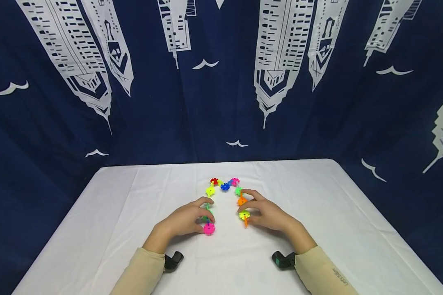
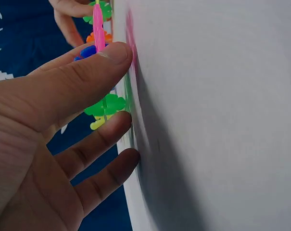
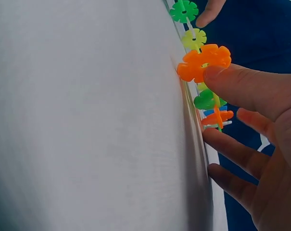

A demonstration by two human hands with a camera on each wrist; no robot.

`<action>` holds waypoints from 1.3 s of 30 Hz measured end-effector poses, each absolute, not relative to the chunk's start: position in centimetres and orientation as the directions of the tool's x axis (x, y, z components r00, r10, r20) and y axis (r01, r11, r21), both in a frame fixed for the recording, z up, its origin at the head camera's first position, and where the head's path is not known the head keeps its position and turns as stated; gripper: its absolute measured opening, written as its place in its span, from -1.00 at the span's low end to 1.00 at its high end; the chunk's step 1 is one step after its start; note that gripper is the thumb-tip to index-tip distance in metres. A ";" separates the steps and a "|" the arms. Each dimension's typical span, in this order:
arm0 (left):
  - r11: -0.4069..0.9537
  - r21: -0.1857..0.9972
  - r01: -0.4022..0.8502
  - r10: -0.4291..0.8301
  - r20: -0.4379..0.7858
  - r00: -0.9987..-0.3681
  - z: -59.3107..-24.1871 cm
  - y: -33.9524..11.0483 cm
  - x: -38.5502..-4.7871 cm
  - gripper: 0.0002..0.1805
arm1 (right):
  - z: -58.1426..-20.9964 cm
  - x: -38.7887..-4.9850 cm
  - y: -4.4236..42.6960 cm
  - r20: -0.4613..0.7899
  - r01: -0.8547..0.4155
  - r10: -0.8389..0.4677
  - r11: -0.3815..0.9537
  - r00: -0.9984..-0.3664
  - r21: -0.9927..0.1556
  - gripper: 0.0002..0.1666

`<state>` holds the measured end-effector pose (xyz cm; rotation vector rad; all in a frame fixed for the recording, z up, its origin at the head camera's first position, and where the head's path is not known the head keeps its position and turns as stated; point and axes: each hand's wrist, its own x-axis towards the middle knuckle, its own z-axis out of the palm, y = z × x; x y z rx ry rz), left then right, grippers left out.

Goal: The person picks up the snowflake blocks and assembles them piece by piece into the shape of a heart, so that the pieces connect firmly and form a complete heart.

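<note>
A chain of flower-shaped plastic interlocking discs (image 1: 225, 187) lies in an arch on the table, its two ends towards me. My left hand (image 1: 186, 217) pinches the left end by the pink disc (image 1: 208, 229), with a green disc (image 2: 111, 103) just beyond. At the other end my right hand (image 1: 271, 214) holds the chain between thumb and fingers, around the yellow disc (image 1: 244, 214) and the last orange disc (image 3: 203, 62). Fingers hide parts of both sides. Red, blue and pink discs form the far bend.
White cloth covers the table (image 1: 133, 213). Behind its far edge hangs a dark blue curtain (image 1: 206, 114) with white printed buildings. Black wrist cameras sit at the left cuff (image 1: 173, 261) and right cuff (image 1: 283, 260).
</note>
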<state>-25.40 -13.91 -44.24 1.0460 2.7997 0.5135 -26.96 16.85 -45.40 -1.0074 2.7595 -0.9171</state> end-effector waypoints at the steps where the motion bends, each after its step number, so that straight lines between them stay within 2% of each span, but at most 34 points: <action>1: 0.703 0.351 0.619 0.657 0.012 -0.754 -44.3 -13.7 -25.5 -0.65 | -45.4 -27.0 16.8 0.142 -0.572 -0.610 0.600 -0.780 -0.560 -0.62; 10: 0.701 0.371 0.609 0.658 -0.008 -0.753 -44.6 -11.9 -25.9 -0.70 | -46.1 -27.1 15.9 0.142 -0.549 -0.658 0.466 -0.739 -0.694 -0.85; 24: 0.682 0.407 0.607 0.647 0.051 -0.761 -45.2 -10.3 -25.3 -0.72 | -46.9 -26.9 15.1 0.191 -0.533 -0.614 0.439 -0.766 -0.723 -0.86; 31: 0.663 0.455 0.595 0.663 0.013 -0.748 -45.1 -10.1 -25.1 -0.61 | -47.4 -26.8 14.3 0.220 -0.527 -0.573 0.448 -0.789 -0.722 -0.87; 39: 0.684 0.422 0.595 0.636 0.055 -0.770 -45.5 -9.9 -25.2 -0.70 | -47.9 -26.6 13.7 0.242 -0.525 -0.542 0.460 -0.805 -0.716 -0.87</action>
